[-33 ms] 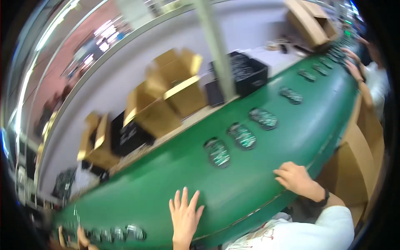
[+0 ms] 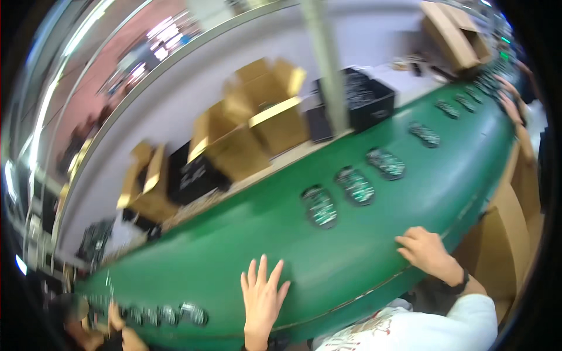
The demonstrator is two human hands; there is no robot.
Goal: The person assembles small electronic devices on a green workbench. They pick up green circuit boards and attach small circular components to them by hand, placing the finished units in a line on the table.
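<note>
My left hand (image 2: 263, 298) is held over the near part of the green conveyor belt (image 2: 240, 234), palm down, with its fingers spread and nothing in it. Further right, my right hand (image 2: 428, 253) is at the belt's near edge. Its fingers are loosely bent, the thumb stands apart, and no object shows between them. Beyond my hands lies a dark oval piece with a green circuit board (image 2: 319, 206). A second circuit board piece (image 2: 355, 185) and a third circuit board piece (image 2: 386, 163) follow to its right. Neither hand touches them.
Open cardboard boxes (image 2: 278, 126) and a black crate (image 2: 369, 102) stand along the far side, by a pale post (image 2: 328, 70). Co-workers' hands (image 2: 510, 105) reach in at far right, and another's hand (image 2: 116, 317) at lower left near several boards. Cardboard (image 2: 497, 251) stands right of me.
The whole scene has shifted right and slightly up in the picture, belt, boards and boxes together. My left hand keeps almost the same picture position. More of the lower-left co-worker shows.
</note>
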